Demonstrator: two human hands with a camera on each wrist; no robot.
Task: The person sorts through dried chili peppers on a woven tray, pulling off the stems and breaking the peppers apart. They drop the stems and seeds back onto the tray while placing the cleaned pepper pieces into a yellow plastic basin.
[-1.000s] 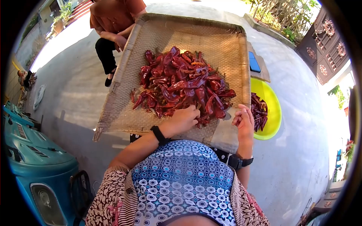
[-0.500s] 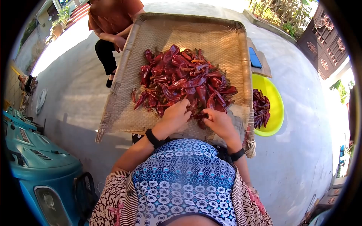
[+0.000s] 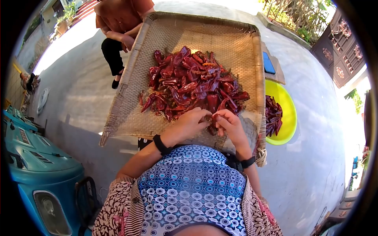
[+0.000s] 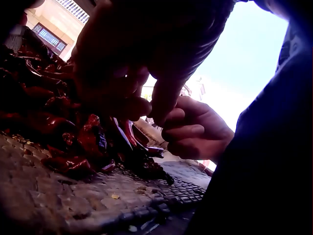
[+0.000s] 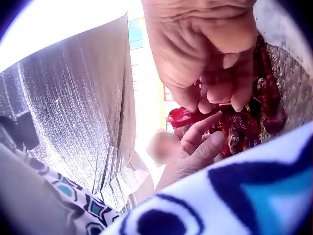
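A heap of dried red chili peppers (image 3: 185,78) lies on a woven tray (image 3: 232,39) before me. At the heap's near edge my two hands meet, fingertips close together. My right hand (image 3: 231,126) pinches a shiny red chili pepper (image 5: 183,117) between thumb and fingers. Facing it from the left, my left hand (image 3: 191,124) has its fingers curled in at the same pepper. In the left wrist view the left hand is dark, its thumb and forefinger tips meeting; the pepper there is mostly hidden behind fingers.
Right of the tray, a yellow-green basin (image 3: 290,118) holds more red chili peppers. A blue phone-like slab (image 3: 269,63) lies on cardboard (image 3: 278,72) beyond it. Another person (image 3: 122,19) is by the tray's far left corner. At the left is a teal vehicle (image 3: 43,157).
My right hand has come from the tray's right edge, near the basin, in to the heap and joined the left hand. The left hand has shifted slightly; both now work at one pepper.
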